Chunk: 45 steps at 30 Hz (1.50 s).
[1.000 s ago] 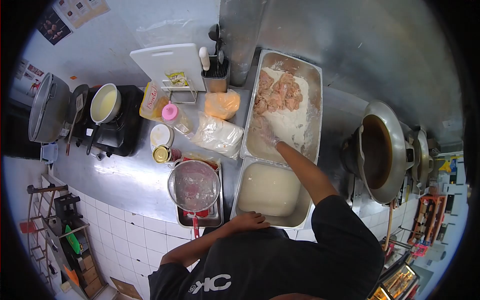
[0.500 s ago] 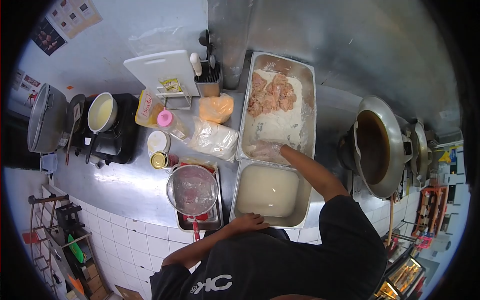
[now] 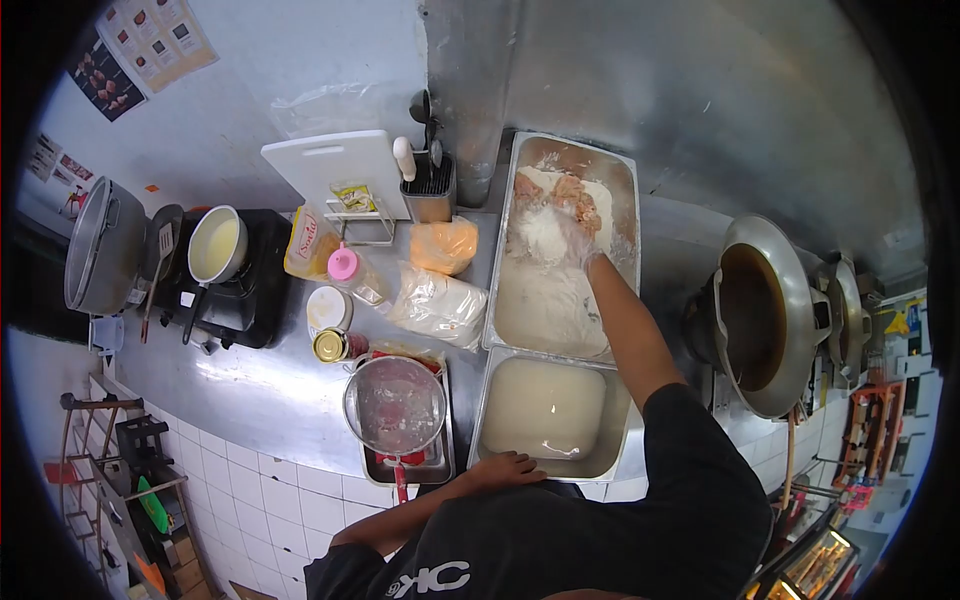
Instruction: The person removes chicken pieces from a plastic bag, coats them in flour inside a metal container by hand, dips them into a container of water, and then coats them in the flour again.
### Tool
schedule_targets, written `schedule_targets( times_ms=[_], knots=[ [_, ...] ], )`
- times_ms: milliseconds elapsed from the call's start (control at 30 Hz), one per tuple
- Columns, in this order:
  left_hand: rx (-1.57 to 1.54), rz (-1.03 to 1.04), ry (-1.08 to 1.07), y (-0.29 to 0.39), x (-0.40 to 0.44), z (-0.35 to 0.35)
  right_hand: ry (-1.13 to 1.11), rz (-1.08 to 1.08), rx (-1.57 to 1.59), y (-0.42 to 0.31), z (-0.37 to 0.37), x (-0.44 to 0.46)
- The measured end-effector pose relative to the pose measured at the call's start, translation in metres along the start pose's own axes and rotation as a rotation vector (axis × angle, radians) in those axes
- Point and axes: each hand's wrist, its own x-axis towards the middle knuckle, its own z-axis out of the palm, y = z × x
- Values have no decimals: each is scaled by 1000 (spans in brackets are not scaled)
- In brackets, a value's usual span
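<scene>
My right hand [image 3: 575, 243], in a clear plastic glove, is over the chicken end of the upper metal pan [image 3: 628, 190]. It is blurred, so its fingers cannot be made out. Raw chicken pieces [image 3: 572, 195] lie at the far end of that pan, partly covered by a heap of white flour [image 3: 545, 238]. More flour coats the pan floor. My bare left hand [image 3: 508, 467] rests at the near rim of the lower metal pan [image 3: 612, 445], fingers extended and holding nothing. Cloudy, pale liquid [image 3: 545, 405] stands in that lower pan.
A strainer [image 3: 395, 405] with a red handle lies over a tray on the left. Behind it are a can [image 3: 330, 345], a pink-lidded bottle [image 3: 345, 265], and bags of white [image 3: 440, 305] and orange powder [image 3: 443, 247]. A large wok [image 3: 755, 315] of brown liquid stands right.
My right hand has moved from the near end of the upper pan to its far end. Flour now covers part of the chicken. My left hand stays at the rim.
</scene>
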Motion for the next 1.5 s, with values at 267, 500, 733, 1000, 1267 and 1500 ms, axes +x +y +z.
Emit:
schedule_targets(
  times_ms=[267, 500, 733, 1000, 1267, 1500],
  knots=[
    [3, 13, 43, -2, 2, 1, -220, -246, 251, -42, -39, 84],
    [-23, -7, 1, -1, 3, 4, 148, -468, -1190, -61, 24, -104],
    [42, 27, 14, -8, 3, 15, 122, -28, -1453, 77, -38, -141],
    [61, 19, 81, -2, 3, 5, -605, -199, -1869, 60, -39, -176],
    [36, 7, 82, 0, 5, 3, -396, 154, -1384, 104, -56, -184],
    [54, 25, 131, 0, 3, 0, -542, 18, -1253, 132, 40, -120]
  ],
)
